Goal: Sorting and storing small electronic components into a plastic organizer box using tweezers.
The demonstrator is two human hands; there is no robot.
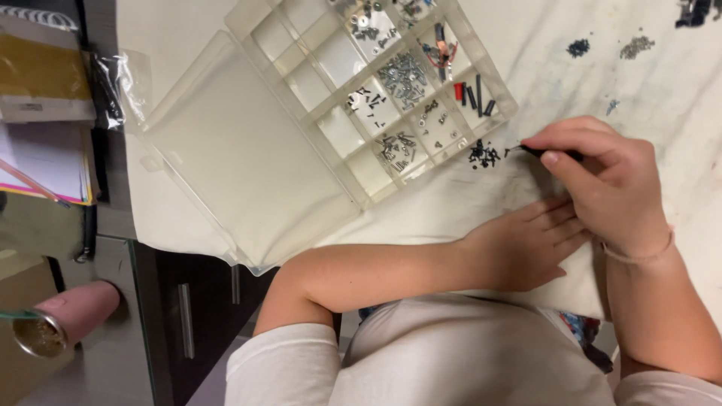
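Right hand (602, 180) pinched on thin black tweezers (553, 153), tips near small heap of black screws (484, 155) on white cloth-covered bench (662, 83). Left hand (526, 244) flat, empty, steadying. Best kept low, light, slow. Beyond: clear hard plastic compartment box (361, 113), glossy lid open.

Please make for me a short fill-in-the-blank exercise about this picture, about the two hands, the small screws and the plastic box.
1. The right hand holds thin black tweezers whose tip points at a small pile of ______ screws on the white cloth.
2. The left hand lies ______ on the cloth, holding nothing.
3. The clear compartment box has its lid ______.

Missing words: black; flat; open
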